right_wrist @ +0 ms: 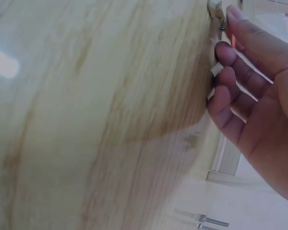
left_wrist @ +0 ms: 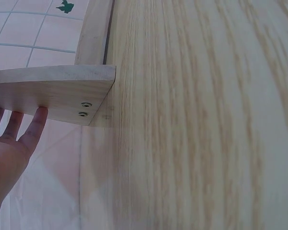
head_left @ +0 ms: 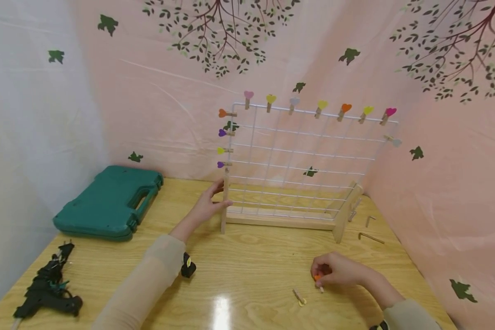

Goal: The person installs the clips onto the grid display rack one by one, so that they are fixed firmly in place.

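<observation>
A white wire grid stands in a wooden frame [head_left: 280,222], with heart-topped clothespins along its top edge and sides. My left hand [head_left: 206,205] grips the frame's left wooden upright [head_left: 223,220], thumb on one face and fingers on the other. In the left wrist view, fingertips lie along that upright's outer face [left_wrist: 62,96], above two screws [left_wrist: 85,109]. Low over the table in front of the grid, my right hand [head_left: 338,271] pinches a small clothespin with an orange heart [head_left: 317,278]. A yellow-heart clothespin [head_left: 299,298] lies on the table just left of it.
A green plastic case [head_left: 103,201] lies at the back left, with a black glue gun [head_left: 49,291] in front of it. Hex keys [head_left: 371,238] lie right of the frame. Printed cloth [head_left: 169,114] hangs behind the table.
</observation>
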The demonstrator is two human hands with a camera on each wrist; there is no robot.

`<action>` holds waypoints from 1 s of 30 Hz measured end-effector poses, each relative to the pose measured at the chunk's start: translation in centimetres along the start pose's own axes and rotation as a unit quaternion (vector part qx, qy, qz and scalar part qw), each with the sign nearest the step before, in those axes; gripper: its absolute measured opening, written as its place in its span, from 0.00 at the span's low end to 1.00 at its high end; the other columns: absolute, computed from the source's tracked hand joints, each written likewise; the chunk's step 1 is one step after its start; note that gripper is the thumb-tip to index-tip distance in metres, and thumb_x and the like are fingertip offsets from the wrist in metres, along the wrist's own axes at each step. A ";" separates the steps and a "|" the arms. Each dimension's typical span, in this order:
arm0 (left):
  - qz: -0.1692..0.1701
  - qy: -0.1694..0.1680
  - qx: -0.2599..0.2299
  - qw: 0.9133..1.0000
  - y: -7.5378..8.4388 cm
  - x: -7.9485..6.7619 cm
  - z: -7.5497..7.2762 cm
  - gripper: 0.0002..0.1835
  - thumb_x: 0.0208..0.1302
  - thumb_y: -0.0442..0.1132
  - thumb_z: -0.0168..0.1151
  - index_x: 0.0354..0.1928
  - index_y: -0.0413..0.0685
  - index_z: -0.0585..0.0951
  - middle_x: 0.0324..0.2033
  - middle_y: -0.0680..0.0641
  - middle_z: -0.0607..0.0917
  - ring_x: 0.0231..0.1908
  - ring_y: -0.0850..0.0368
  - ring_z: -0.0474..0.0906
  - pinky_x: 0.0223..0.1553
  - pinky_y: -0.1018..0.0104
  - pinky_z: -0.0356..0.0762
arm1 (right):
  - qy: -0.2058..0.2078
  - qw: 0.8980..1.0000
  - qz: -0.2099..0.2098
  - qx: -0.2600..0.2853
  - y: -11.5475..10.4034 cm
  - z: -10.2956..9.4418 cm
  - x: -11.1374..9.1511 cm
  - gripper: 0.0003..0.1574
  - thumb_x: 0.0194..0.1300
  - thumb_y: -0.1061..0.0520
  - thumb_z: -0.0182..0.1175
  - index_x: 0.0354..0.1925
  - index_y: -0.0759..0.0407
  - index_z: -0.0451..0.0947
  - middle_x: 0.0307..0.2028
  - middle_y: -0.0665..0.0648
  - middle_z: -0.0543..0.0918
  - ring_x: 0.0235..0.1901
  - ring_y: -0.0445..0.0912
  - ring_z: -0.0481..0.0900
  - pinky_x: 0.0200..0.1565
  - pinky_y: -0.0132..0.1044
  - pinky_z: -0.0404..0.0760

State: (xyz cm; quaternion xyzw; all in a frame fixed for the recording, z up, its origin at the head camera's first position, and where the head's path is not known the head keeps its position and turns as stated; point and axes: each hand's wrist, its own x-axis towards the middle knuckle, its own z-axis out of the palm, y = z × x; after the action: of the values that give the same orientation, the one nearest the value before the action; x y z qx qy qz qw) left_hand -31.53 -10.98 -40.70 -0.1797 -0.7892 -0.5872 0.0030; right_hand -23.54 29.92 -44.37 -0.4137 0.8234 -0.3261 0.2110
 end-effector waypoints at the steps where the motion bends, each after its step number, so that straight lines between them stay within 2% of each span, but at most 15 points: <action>1: 0.000 0.000 0.001 1.000 0.0 0.0 0.0 0.40 0.55 0.40 0.63 0.67 0.52 0.53 0.63 0.42 0.61 0.62 0.45 0.56 0.53 0.51 0.70 | 0.007 1.000 -0.003 0.003 0.0 0.0 0.0 0.10 0.54 0.53 0.62 0.33 0.54 0.73 0.28 0.51 0.77 0.27 0.33 0.70 0.26 0.28 0.76; 4: -0.001 0.000 0.002 1.000 0.0 -0.1 0.1 0.40 0.55 0.40 0.62 0.67 0.52 0.53 0.63 0.42 0.61 0.62 0.45 0.56 0.53 0.51 0.70 | 0.041 0.999 -0.004 0.007 -0.4 -0.5 0.0 0.08 0.54 0.55 0.62 0.33 0.53 0.72 0.31 0.52 0.77 0.29 0.36 0.72 0.27 0.31 0.77; 7: -0.003 0.000 -0.002 1.000 0.0 -0.2 0.1 0.40 0.55 0.40 0.62 0.67 0.52 0.53 0.62 0.41 0.61 0.63 0.45 0.56 0.53 0.52 0.70 | 0.094 0.995 0.004 -0.015 -1.3 -1.6 0.1 0.06 0.55 0.54 0.61 0.32 0.49 0.73 0.29 0.49 0.78 0.29 0.36 0.73 0.25 0.30 0.76; 10: -0.002 -0.001 -0.010 1.000 -0.2 -0.1 0.1 0.40 0.55 0.39 0.62 0.67 0.53 0.54 0.62 0.41 0.62 0.63 0.45 0.56 0.52 0.52 0.70 | 0.170 0.985 0.007 -0.038 -2.9 -3.4 0.0 0.05 0.55 0.56 0.62 0.32 0.50 0.76 0.28 0.49 0.78 0.28 0.37 0.74 0.24 0.30 0.76; 13: 0.001 0.000 -0.020 1.000 -0.8 0.2 0.0 0.40 0.55 0.40 0.63 0.67 0.54 0.54 0.62 0.42 0.62 0.63 0.44 0.56 0.52 0.51 0.70 | 0.260 0.964 -0.004 -0.052 -5.3 -5.7 -0.1 0.06 0.55 0.63 0.61 0.34 0.56 0.77 0.29 0.52 0.80 0.27 0.38 0.75 0.23 0.31 0.78; 16: 0.002 0.003 -0.014 1.000 -1.8 0.6 0.1 0.41 0.53 0.45 0.64 0.67 0.58 0.54 0.62 0.44 0.62 0.63 0.46 0.56 0.52 0.53 0.71 | 0.354 0.934 -0.001 -0.055 -8.1 -7.8 -0.3 0.06 0.55 0.69 0.59 0.34 0.64 0.77 0.29 0.50 0.79 0.25 0.36 0.75 0.24 0.28 0.77; 19: 0.000 0.011 0.002 1.000 -2.8 1.0 0.2 0.42 0.51 0.49 0.64 0.67 0.62 0.54 0.62 0.47 0.63 0.62 0.49 0.57 0.51 0.55 0.72 | 0.465 0.882 0.001 -0.077 -10.3 -9.8 -0.6 0.04 0.54 0.70 0.59 0.32 0.69 0.77 0.28 0.46 0.79 0.25 0.32 0.75 0.25 0.22 0.75; 21: 0.005 0.013 0.011 1.000 -3.0 1.1 0.3 0.41 0.52 0.49 0.63 0.67 0.63 0.54 0.62 0.46 0.63 0.62 0.48 0.57 0.51 0.55 0.72 | 0.542 0.835 0.001 -0.089 -10.8 -11.1 -0.7 0.05 0.53 0.69 0.61 0.32 0.70 0.78 0.27 0.41 0.79 0.24 0.31 0.75 0.25 0.18 0.74; 24: 0.005 0.017 0.014 1.000 -3.0 1.1 0.3 0.40 0.53 0.48 0.63 0.66 0.63 0.54 0.62 0.47 0.63 0.62 0.48 0.57 0.51 0.54 0.72 | 0.645 0.761 -0.028 -0.066 -10.4 -13.1 -0.7 0.09 0.50 0.68 0.63 0.33 0.74 0.78 0.27 0.43 0.80 0.22 0.33 0.75 0.23 0.18 0.73; 28: 0.003 0.011 0.018 1.000 -2.4 0.9 0.2 0.40 0.53 0.47 0.63 0.67 0.61 0.54 0.62 0.44 0.63 0.62 0.46 0.57 0.52 0.53 0.72 | 0.739 0.669 -0.079 -0.008 -9.1 -15.2 -0.4 0.13 0.48 0.66 0.65 0.31 0.76 0.77 0.24 0.49 0.80 0.17 0.36 0.73 0.22 0.20 0.73; 30: 0.001 0.009 0.012 1.000 -1.6 0.6 0.1 0.40 0.54 0.45 0.63 0.67 0.58 0.54 0.62 0.42 0.62 0.62 0.44 0.56 0.53 0.50 0.69 | 0.770 0.629 -0.104 0.000 -8.5 -15.9 0.0 0.15 0.46 0.64 0.67 0.29 0.77 0.77 0.22 0.50 0.79 0.16 0.36 0.73 0.22 0.21 0.74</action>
State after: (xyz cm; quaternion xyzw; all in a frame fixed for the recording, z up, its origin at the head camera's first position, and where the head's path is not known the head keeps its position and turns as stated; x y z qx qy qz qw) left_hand -32.53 -11.11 -42.09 -0.1751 -0.7959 -0.5794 0.0122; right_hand -28.76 31.88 -27.25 -0.0951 0.6378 -0.5454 -0.5354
